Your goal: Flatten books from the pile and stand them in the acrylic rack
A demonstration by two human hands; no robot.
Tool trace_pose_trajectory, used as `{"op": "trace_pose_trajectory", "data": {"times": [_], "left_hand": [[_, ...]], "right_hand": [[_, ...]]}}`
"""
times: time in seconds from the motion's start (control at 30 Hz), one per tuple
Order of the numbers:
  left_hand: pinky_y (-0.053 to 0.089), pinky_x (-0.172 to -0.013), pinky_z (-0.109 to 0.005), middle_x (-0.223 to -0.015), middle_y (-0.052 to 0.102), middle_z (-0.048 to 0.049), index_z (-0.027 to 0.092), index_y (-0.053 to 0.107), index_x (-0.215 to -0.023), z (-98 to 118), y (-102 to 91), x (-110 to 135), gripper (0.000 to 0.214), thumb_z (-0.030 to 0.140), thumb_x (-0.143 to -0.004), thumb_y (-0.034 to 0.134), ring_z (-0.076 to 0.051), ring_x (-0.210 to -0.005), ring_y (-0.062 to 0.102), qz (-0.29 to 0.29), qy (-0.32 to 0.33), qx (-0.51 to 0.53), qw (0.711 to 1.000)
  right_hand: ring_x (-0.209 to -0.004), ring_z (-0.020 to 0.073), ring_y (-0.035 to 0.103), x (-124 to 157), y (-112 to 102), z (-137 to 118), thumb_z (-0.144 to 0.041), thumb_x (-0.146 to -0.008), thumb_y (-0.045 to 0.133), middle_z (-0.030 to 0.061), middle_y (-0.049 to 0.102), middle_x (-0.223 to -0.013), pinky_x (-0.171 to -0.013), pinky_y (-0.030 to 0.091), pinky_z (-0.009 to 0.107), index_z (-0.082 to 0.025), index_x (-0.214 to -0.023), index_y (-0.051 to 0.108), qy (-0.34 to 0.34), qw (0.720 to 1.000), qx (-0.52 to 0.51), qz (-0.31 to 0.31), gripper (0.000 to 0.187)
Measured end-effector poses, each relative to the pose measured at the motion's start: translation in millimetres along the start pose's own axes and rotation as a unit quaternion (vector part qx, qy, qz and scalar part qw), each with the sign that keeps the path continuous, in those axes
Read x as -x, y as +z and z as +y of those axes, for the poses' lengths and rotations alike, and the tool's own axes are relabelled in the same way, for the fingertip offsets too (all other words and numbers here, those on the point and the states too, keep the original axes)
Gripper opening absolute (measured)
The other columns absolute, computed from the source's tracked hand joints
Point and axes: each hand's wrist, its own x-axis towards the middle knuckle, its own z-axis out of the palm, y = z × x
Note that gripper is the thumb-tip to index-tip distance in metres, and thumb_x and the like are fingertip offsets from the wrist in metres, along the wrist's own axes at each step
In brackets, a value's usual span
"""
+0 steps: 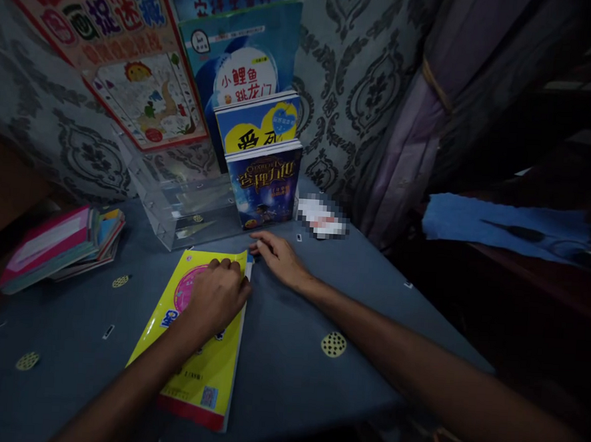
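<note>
A yellow book [205,382] with a pink circle on its cover and a red lower edge lies on the table, slightly slanted. My left hand [221,286] rests over its upper part, fingers curled and closed at the right edge of the cover. Just beyond the book's upper right corner is my right hand [279,257], its fingers stretched leftward and holding nothing. That hand is close to the foot of a clear stepped book rack [195,231]. On the rack's right side, a dark blue book [265,186] stands in front of several others.
A stack of books [48,249] lies at the left of the table [286,380]. A large picture book [144,72] leans at the rack's left. Right of the rack is a blurred-out white item [322,217]. Patterned curtain [335,70] hangs behind; blue cloth [505,227] lies at right.
</note>
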Motion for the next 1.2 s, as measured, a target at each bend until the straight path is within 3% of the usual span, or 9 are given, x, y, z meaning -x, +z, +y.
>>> {"op": "trace_pose_trajectory", "data": {"times": [0.17,0.33,0.47,0.57,0.67,0.83,1.03,1.2], "left_hand": [[0.046,-0.083,-0.038,-0.093,0.068,-0.0128,0.015,0.067,-0.09,-4,-1.5,0,0.027,0.031,-0.092,0.046,-0.029,-0.097,0.062,-0.006,-0.004,-0.002,1.0],[0.047,-0.087,-0.039,-0.097,0.066,-0.0133,0.015,0.065,-0.098,-3,9.6,0,0.028,0.033,-0.095,0.044,-0.029,-0.1,0.059,0.015,0.012,-0.027,0.999],[0.046,-0.091,-0.042,-0.101,0.064,-0.0146,0.015,0.063,-0.099,-6,14.1,2,0.025,0.028,-0.096,0.043,-0.03,-0.102,0.056,0.025,0.042,-0.019,0.999],[0.046,-0.092,-0.043,-0.106,0.063,-0.0133,0.016,0.063,-0.1,-22,12.2,5,0.022,0.028,-0.096,0.045,-0.029,-0.106,0.055,0.019,0.06,0.015,0.998],[0.046,-0.093,-0.043,-0.12,0.062,-0.0115,0.021,0.062,-0.114,-51,12.9,14,0.026,0.032,-0.096,0.047,-0.03,-0.115,0.054,0.015,0.015,0.04,0.999],[0.048,-0.093,-0.037,-0.144,0.05,-0.0132,0.021,0.051,-0.135,-88,25.0,32,0.04,0.035,-0.098,0.043,-0.029,-0.127,0.051,0.001,-0.065,0.089,0.994],[0.049,-0.093,-0.036,-0.139,0.055,-0.0126,0.02,0.057,-0.126,-82,25.5,33,0.035,0.036,-0.097,0.047,-0.029,-0.124,0.055,0.021,-0.065,0.071,0.995],[0.052,-0.082,-0.036,-0.129,0.06,-0.013,0.019,0.058,-0.122,-78,17.3,28,0.033,0.037,-0.097,0.047,-0.029,-0.115,0.058,0.014,-0.064,0.051,0.997]], "right_hand": [[-0.088,0.017,0.072,1,-1,-3,-0.018,-0.096,0.041,0.0089,0.074,-0.1,-0.083,0.055,0.033,-0.016,-0.115,0.06,-0.008,1.0,0.004,0.003,0.027],[-0.095,0.0196,0.07,5,-2,-12,-0.02,-0.096,0.041,0.0086,0.073,-0.101,-0.087,0.052,0.035,-0.017,-0.116,0.062,-0.053,0.997,0.05,0.036,0.029],[-0.096,0.0208,0.067,13,-1,-22,-0.019,-0.095,0.043,0.0079,0.073,-0.102,-0.086,0.049,0.034,-0.019,-0.118,0.063,-0.084,0.983,0.158,-0.026,0.031],[-0.095,0.022,0.064,20,3,-30,-0.017,-0.093,0.047,0.0098,0.071,-0.103,-0.085,0.047,0.033,-0.018,-0.114,0.065,-0.096,0.955,0.269,-0.081,0.028],[-0.089,0.0222,0.064,25,9,-39,-0.017,-0.094,0.046,0.0111,0.071,-0.097,-0.08,0.046,0.032,-0.017,-0.106,0.067,-0.095,0.93,0.341,-0.096,0.024],[-0.092,0.0249,0.065,29,18,-43,-0.015,-0.092,0.048,0.013,0.072,-0.101,-0.078,0.046,0.033,-0.016,-0.103,0.068,-0.067,0.928,0.353,-0.102,0.023],[-0.097,0.0247,0.067,10,17,-31,-0.013,-0.09,0.047,0.012,0.072,-0.107,-0.083,0.047,0.034,-0.016,-0.11,0.067,-0.054,0.945,0.315,-0.075,0.028],[-0.101,0.0265,0.064,-6,22,-37,-0.009,-0.088,0.049,0.0138,0.072,-0.107,-0.087,0.046,0.035,-0.012,-0.108,0.068,-0.03,0.933,0.345,-0.096,0.027]]}}
